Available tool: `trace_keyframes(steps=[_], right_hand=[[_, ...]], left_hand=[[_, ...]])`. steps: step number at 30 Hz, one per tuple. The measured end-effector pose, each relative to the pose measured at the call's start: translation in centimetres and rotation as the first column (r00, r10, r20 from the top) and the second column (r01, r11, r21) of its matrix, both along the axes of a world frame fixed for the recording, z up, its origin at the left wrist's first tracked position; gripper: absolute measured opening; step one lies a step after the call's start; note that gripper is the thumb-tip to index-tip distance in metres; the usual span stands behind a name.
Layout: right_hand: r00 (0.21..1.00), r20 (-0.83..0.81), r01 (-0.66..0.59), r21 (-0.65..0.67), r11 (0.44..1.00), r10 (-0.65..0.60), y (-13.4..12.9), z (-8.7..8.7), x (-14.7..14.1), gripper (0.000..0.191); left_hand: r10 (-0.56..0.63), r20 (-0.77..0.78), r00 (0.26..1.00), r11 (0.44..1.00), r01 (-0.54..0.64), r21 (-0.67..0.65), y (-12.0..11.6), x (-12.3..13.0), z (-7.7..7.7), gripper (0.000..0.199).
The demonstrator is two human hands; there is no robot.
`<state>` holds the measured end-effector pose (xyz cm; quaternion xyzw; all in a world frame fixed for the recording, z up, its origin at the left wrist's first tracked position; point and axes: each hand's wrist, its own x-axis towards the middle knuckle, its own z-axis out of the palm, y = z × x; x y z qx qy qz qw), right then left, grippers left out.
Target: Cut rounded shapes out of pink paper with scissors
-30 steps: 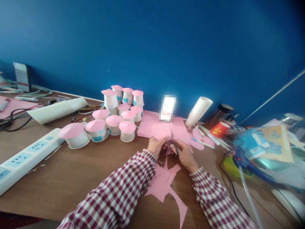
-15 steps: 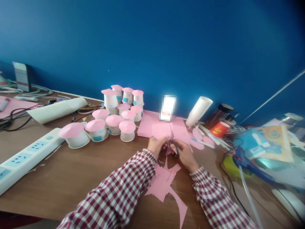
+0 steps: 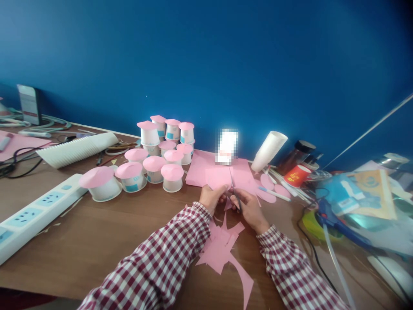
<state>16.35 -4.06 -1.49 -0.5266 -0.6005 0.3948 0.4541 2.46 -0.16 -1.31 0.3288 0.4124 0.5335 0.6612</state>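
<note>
My left hand (image 3: 213,198) is closed in a pinch on a piece of pink paper (image 3: 227,205), most of which is hidden by the fingers or blends with the sheets behind. Beside it, my right hand (image 3: 251,207) has its fingers around the dark handles of a pair of scissors (image 3: 238,200). The blades point away from me, over the stacked pink sheets (image 3: 200,170). Below both hands, pink paper scraps (image 3: 219,247) with jagged edges lie on the brown table (image 3: 138,245).
Paper cups with pink disc tops (image 3: 155,163) stand in a group at left, near a power strip (image 3: 41,211) and a cup stack (image 3: 79,148). Another cup stack (image 3: 271,148) leans right. Further right are pink ovals (image 3: 267,196), a red cup (image 3: 297,175) and a blue glue gun (image 3: 342,226).
</note>
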Motion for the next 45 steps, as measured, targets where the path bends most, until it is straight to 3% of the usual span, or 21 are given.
trace_keyframes(steps=[16,28,45], right_hand=[[0.999,-0.036,-0.006,-0.006,1.0,0.006,-0.15,0.62,-0.42,0.038],[0.994,-0.105,-0.025,-0.033,0.999,0.022,0.35,-0.01,-0.3,0.035],[0.993,-0.112,-0.036,-0.011,0.999,0.035,0.09,0.64,-0.48,0.029]], left_hand=[[0.005,-0.006,1.0,0.999,-0.005,-0.034,-0.18,-0.06,0.68,0.026],[0.036,-0.033,0.999,0.999,-0.036,-0.004,-0.09,0.1,0.5,0.028],[0.051,-0.066,0.996,0.999,-0.051,0.008,0.05,0.23,-0.18,0.029]])
